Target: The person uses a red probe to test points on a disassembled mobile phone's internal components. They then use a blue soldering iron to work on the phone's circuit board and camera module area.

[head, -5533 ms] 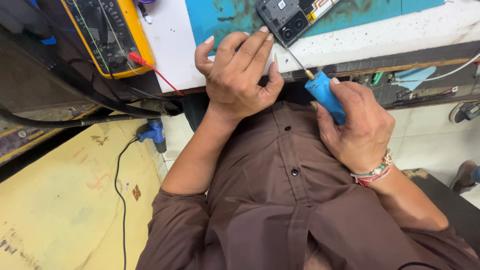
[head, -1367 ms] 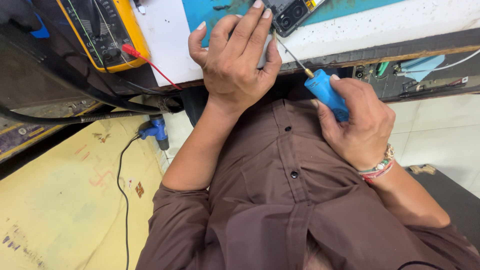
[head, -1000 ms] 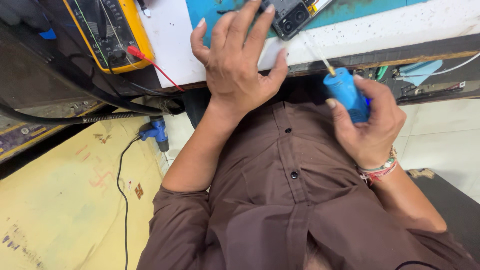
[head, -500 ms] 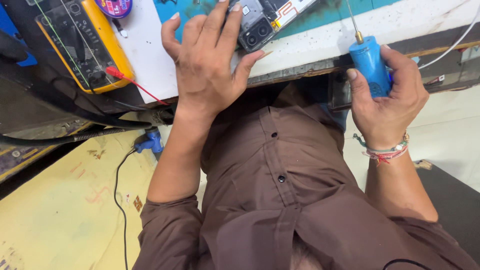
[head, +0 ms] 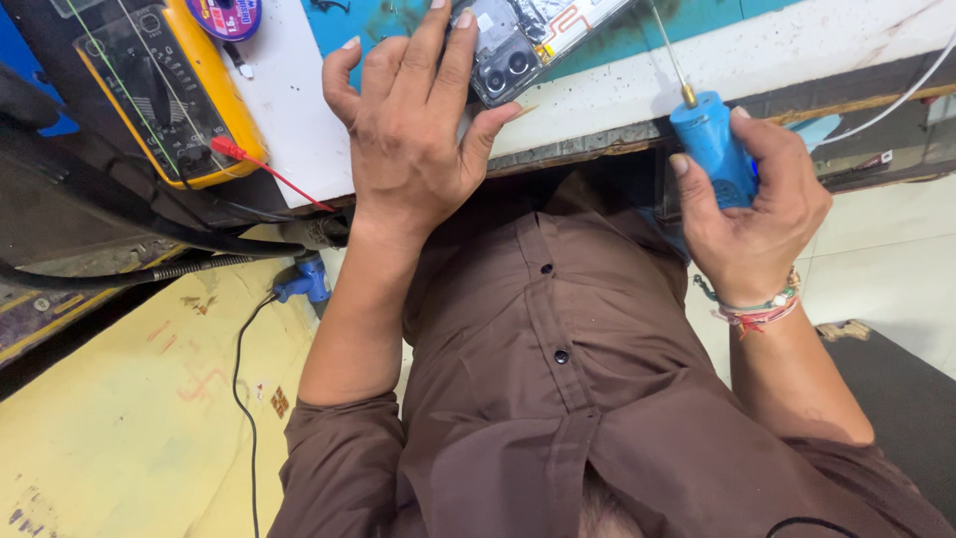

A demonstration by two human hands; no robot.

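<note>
Phone: one opened handset (head: 518, 45), back cover off, camera lenses and inner board showing; lies on the teal mat (head: 637, 30) at the bench's near edge, cut off by the top of the picture.
Phone axis: long side runs slantwise, its lens end toward the person, its far end away and toward the right hand.
Left hand: one (head: 413, 130), laid flat with fingers spread wide, fingertips and thumb pressing on and around the phone; it grips nothing, only pins the handset down.
Right hand: one (head: 762, 214), curled tight round the blue-handled tool (head: 712, 144), thumb along the handle; held off the bench edge, well apart from the phone.
Tool: one, thin metal shaft pointing up and away, toward the bench; tip is out of view.
Nearer hand: left, already touching the phone; the right stands to the phone's right with open bench between.
Meter: one yellow multimeter (head: 164, 85) on the bench, left of the left hand, not touched.
Red lead: one (head: 264, 169), plugged into the meter, trailing toward the left wrist.
Bench: one white-edged worktop (head: 757, 70).
Wrist threads: several coloured bands (head: 757, 309) on the right wrist; count unclear.
</note>
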